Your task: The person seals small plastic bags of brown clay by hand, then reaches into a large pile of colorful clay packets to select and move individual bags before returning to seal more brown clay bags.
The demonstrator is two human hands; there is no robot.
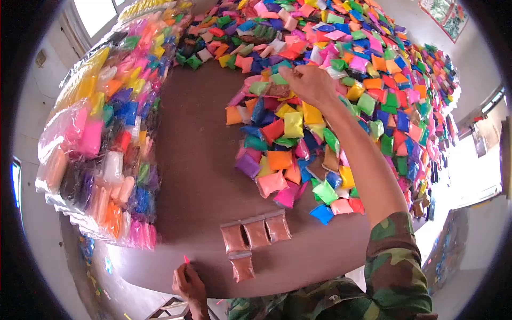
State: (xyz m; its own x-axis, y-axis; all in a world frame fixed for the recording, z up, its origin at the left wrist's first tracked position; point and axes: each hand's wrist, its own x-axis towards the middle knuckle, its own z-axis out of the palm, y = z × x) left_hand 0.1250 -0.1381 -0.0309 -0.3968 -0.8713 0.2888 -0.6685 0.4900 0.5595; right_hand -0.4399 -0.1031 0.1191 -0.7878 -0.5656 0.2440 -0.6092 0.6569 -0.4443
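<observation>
Now the right hand (306, 82) pinches a brown packet (277, 90) from the pile; lift cleanly, while the left hand (186, 282) holds something pink (186, 260).

four brown packets (255, 234) on a brown worktop (197, 160), multicoloured sachets (341, 106), camouflage-green sleeve (394, 266), small pink item (186, 260).

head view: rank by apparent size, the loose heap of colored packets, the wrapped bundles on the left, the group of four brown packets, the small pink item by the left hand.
1. loose heap
2. wrapped bundles; fisheye distortion makes the gap to the heap uncertain
3. four brown packets
4. pink item, beside the left hand
</observation>
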